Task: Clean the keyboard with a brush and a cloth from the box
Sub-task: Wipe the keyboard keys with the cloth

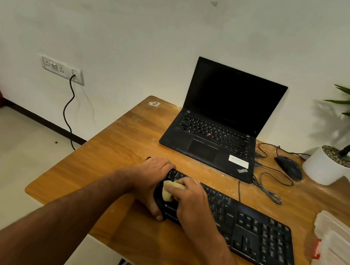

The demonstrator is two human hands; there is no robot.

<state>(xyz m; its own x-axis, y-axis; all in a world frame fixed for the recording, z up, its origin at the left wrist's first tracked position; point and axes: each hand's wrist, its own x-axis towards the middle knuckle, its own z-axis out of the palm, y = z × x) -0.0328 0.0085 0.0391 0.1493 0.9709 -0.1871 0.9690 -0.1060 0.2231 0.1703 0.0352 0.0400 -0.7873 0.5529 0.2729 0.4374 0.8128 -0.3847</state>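
Black plastic keyboard [246, 228] lay slanted on the wooden table [107, 168], in front of the open black laptop [219, 125]. Left hand [152, 180] gripped its left end with curled fingers, while right hand [189, 198] pressed a crumpled pale yellow cloth [169, 190] onto the keys there, fingers bent over it.

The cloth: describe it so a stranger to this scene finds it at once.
On the wooden desk, find the black keyboard in front of the laptop. At its left end, the right hand presses a crumpled cloth, pale yellow against dark keys.
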